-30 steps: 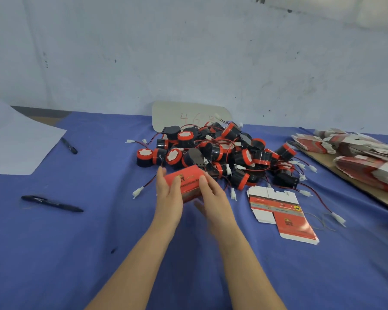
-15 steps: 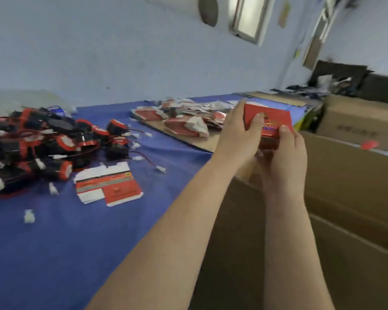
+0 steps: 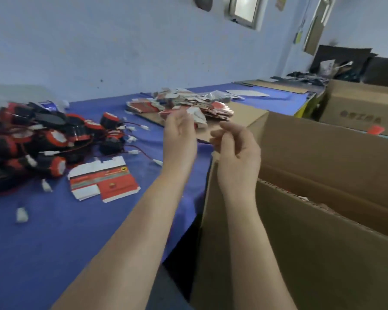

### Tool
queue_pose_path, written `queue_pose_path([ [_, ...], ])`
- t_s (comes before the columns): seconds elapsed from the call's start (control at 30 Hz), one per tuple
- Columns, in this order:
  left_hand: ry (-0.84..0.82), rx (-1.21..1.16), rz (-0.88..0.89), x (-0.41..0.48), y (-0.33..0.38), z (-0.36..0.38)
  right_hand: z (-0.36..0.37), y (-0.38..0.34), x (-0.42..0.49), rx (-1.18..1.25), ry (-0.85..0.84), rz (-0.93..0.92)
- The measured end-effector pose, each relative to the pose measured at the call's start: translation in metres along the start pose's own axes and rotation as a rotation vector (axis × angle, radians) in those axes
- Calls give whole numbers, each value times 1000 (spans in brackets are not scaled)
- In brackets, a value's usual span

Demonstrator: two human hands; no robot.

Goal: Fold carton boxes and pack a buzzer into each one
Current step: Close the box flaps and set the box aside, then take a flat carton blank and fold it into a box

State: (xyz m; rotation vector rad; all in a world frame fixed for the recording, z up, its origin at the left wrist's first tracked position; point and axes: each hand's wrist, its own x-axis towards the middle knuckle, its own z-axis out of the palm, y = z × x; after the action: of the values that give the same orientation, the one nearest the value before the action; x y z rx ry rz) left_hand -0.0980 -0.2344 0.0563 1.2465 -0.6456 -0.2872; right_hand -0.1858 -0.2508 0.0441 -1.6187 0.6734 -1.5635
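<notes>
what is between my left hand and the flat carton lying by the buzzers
Nothing visible blocks it. The left hand is raised and empty; the flat carton lies uncovered on the blue cloth. Only a loose white connector lies on the cloth near that path.

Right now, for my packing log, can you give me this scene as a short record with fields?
left hand: empty, fingers loosely curled
right hand: empty, loosely curled, by the big cardboard box
buzzers: piled on the blue table
flat carton: unfolded, beside the pile
carton stack: behind the hands
</notes>
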Motion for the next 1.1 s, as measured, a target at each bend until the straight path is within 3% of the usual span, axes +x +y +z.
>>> queue_pose_path([
  [0.1,216,170,-107,25,-34,-76,50,23,-21,-7,-308,150],
  [0.2,352,293,-254,35,-63,-136,96,54,-39,-262,-633,271],
  [0.27,377,376,-320,36,-77,-162,120,71,-49,-402,-726,330],
  [0.5,255,462,-433,42,-96,-196,167,88,-53,-529,-753,409],
  [0.67,364,375,-470,52,-89,-207,175,93,-45,-581,-754,464],
  [1.1,298,352,-557,54,-84,-207,175,94,-41,-674,-791,484],
])
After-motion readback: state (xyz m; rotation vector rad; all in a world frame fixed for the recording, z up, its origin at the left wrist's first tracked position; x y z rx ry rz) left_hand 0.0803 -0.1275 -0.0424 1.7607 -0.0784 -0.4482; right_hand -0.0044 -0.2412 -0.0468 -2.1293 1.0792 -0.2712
